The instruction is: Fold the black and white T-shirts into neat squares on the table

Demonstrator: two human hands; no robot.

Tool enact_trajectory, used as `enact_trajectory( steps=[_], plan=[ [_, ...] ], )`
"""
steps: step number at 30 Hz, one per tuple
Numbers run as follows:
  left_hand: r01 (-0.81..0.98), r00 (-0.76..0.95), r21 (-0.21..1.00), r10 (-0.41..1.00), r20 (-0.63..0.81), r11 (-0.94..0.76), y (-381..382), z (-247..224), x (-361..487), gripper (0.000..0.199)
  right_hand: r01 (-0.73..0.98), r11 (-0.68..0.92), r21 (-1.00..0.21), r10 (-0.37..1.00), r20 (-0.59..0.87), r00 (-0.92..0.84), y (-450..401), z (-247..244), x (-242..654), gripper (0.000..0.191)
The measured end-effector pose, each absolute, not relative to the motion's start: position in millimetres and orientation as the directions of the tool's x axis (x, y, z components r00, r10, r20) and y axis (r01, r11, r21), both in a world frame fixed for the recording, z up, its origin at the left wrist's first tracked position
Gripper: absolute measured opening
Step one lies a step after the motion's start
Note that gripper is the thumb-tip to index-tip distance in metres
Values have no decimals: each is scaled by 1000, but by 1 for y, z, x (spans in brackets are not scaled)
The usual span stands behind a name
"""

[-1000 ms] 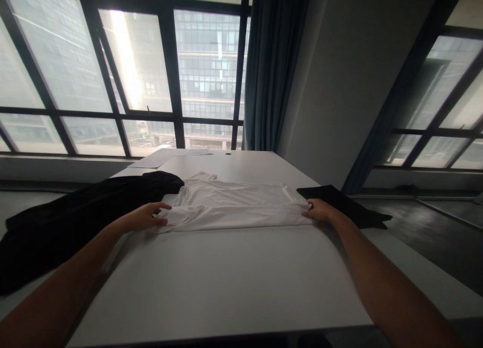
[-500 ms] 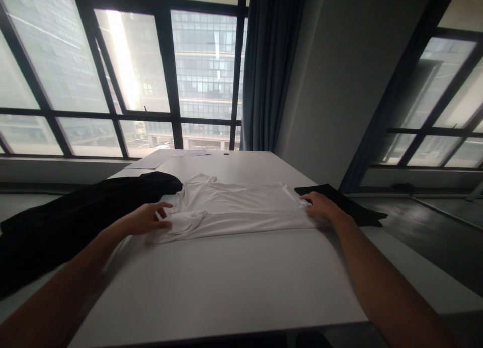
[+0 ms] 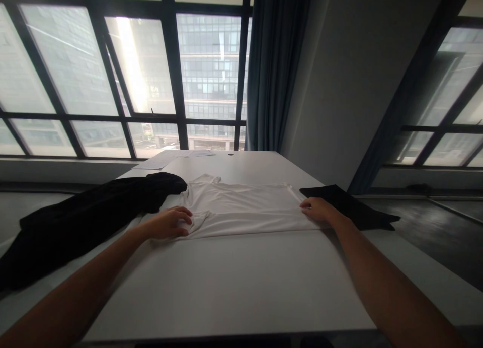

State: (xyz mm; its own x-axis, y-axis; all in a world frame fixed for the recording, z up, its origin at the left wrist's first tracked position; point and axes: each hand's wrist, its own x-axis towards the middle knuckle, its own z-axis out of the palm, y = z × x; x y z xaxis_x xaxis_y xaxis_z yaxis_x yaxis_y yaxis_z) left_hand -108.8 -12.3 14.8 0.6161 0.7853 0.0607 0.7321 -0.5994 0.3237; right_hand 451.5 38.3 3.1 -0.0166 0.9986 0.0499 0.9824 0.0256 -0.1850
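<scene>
A white T-shirt point(image 3: 249, 199) lies across the white table, its near side folded over in a long strip and its cloth lightly wrinkled. My left hand point(image 3: 171, 222) rests on the sleeve end at the left, thumb and fingers apart. At the other end, my right hand point(image 3: 318, 209) has its fingers closed on the shirt's hem. The fingertips of the right hand are partly lost against the cloth.
A black garment point(image 3: 94, 217) lies heaped at the left of the table point(image 3: 234, 287). Another black cloth point(image 3: 347, 204) lies flat on the right. Papers point(image 3: 158, 160) sit at the far left edge, before windows and a blue curtain point(image 3: 275, 66).
My left hand has moved right, over the sleeve end of the shirt. The fingers of my right hand have drawn closer together on the hem. The view has turned slightly left.
</scene>
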Motion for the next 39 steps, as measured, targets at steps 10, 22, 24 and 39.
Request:
enact_trajectory(
  steps=[10, 22, 24, 39],
  plan=[
    [699, 562, 551, 826, -29, -456, 15, 69, -101, 49, 970, 20, -242, 1000, 20, -15, 38, 2, 458, 27],
    [926, 201, 281, 960, 195, -251, 72, 35, -106, 47, 983, -15, -183, 1000, 10, 18, 31, 8, 455, 34],
    [929, 234, 263, 964, 129, -261, 54, 28, -118, 50, 992, -42, -122, 999, 16, 44, 32, 8, 455, 32],
    [803, 296, 540, 955, 3, -251, -7, 25, -165, 54, 994, 2, -112, 976, 216, 22, 44, -15, 452, 32]
  ],
)
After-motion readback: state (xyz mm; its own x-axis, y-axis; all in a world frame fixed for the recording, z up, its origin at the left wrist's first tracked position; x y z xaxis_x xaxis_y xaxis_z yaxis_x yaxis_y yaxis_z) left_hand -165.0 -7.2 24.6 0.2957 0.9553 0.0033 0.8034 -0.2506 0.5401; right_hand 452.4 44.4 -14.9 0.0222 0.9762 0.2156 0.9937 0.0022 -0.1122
